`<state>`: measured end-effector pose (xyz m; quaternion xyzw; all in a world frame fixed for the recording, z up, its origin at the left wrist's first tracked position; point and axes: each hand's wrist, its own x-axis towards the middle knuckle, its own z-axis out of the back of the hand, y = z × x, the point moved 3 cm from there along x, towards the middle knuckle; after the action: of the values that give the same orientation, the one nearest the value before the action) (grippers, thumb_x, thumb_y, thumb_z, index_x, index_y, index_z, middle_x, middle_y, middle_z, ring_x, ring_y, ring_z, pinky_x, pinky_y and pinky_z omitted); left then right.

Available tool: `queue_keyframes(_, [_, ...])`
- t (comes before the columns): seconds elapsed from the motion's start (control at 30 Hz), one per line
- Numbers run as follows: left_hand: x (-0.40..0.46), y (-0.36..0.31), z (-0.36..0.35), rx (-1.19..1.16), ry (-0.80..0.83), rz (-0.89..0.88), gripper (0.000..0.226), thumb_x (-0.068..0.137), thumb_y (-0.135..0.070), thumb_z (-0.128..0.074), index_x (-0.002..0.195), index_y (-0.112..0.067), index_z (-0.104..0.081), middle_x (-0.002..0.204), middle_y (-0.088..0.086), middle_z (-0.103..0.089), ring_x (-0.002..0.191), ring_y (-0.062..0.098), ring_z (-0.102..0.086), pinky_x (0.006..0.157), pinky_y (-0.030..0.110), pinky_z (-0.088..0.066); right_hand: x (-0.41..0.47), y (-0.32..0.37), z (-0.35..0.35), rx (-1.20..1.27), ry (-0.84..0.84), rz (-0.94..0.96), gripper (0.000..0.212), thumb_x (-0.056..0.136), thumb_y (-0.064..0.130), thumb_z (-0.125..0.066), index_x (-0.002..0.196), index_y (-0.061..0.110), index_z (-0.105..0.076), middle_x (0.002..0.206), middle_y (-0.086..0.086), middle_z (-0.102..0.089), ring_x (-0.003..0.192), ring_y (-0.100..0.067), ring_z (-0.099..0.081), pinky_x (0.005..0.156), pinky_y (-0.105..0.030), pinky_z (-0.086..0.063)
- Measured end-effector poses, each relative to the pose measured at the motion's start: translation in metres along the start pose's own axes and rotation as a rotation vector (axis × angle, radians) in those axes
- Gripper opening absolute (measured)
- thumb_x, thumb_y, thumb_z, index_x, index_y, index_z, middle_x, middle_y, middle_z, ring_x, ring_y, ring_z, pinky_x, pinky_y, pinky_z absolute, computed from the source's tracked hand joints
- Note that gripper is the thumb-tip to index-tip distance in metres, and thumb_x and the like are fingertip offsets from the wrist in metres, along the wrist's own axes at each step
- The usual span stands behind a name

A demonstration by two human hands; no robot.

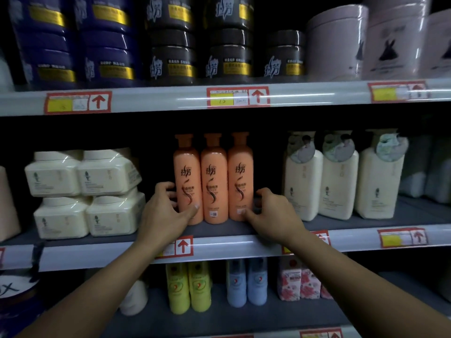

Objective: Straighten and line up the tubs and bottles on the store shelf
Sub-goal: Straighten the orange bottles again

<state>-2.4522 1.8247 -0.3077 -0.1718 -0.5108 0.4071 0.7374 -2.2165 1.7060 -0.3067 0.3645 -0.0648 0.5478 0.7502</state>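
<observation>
Three orange bottles [213, 179] stand upright in a touching row near the shelf's [244, 242] front edge. The left hand [163, 211] curls round the left bottle; the right hand [271, 213] pinches the right one low down. Squeezing evenly inward, labels forward, should square them. Their logo reads 拉芳; red price tags [238, 96] carry up-arrows.

Middle shelf [219, 230]: three bottles [214, 179] upright, side by side, touching. Your left hand [166, 211] sits at the row's left end, right hand [271, 211] at its right. Stacked tubs [85, 193] lie left; larger bottles [339, 176] right; jars [170, 40] on the shelf above
</observation>
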Motion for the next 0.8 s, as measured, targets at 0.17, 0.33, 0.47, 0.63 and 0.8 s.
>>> queue_keyframes(0.17, [-0.012,-0.01,-0.001,0.095,-0.154,-0.07,0.069,0.069,-0.039,-0.089,0.124,-0.022,-0.051,0.115,-0.001,-0.051,0.1,0.021,-0.058,0.083,0.039,-0.052,-0.012,-0.011,0.015,-0.009,-0.045,0.004,0.064,0.085,0.051,-0.068,0.136,0.014,-0.055,0.115,-0.008,-0.072,0.11,-0.028,-0.068,0.091,-0.041,-0.055])
queue_keyframes(0.33, [-0.03,-0.032,-0.011,0.015,-0.162,-0.172,0.053,0.074,-0.025,-0.087,0.116,-0.023,-0.054,0.108,-0.003,-0.05,0.091,0.017,-0.057,0.076,0.039,-0.054,-0.026,-0.024,0.032,0.001,-0.065,0.012,0.049,0.089,0.044,-0.067,0.13,0.018,-0.059,0.115,0.0,-0.071,0.107,-0.022,-0.067,0.091,-0.036,-0.053])
queue_keyframes(0.47, [-0.048,-0.057,-0.031,-0.066,-0.088,-0.274,0.041,0.078,-0.012,-0.081,0.107,-0.028,-0.056,0.101,-0.008,-0.052,0.081,0.002,-0.055,0.069,0.029,-0.048,-0.037,-0.039,0.046,-0.012,-0.081,-0.006,0.037,0.089,0.041,-0.065,0.12,0.02,-0.064,0.113,0.002,-0.071,0.105,-0.021,-0.065,0.087,-0.032,-0.05])
queue_keyframes(0.63, [-0.062,-0.096,-0.067,-0.134,0.043,-0.382,0.036,0.081,-0.008,-0.076,0.107,-0.026,-0.058,0.099,-0.011,-0.054,0.082,0.004,-0.057,0.07,0.023,-0.048,-0.048,-0.066,0.063,-0.007,-0.119,-0.032,0.029,0.09,0.033,-0.063,0.115,0.019,-0.067,0.107,0.001,-0.071,0.103,-0.02,-0.066,0.086,-0.032,-0.051])
queue_keyframes(0.8, [-0.067,-0.122,-0.106,-0.138,0.173,-0.425,0.037,0.085,-0.016,-0.077,0.112,-0.028,-0.055,0.103,-0.012,-0.052,0.091,0.003,-0.056,0.075,0.013,-0.043,-0.055,-0.096,0.084,0.035,-0.277,-0.068,0.02,0.091,0.032,-0.065,0.107,0.02,-0.067,0.102,0.003,-0.067,0.094,-0.018,-0.065,0.083,-0.035,-0.053])
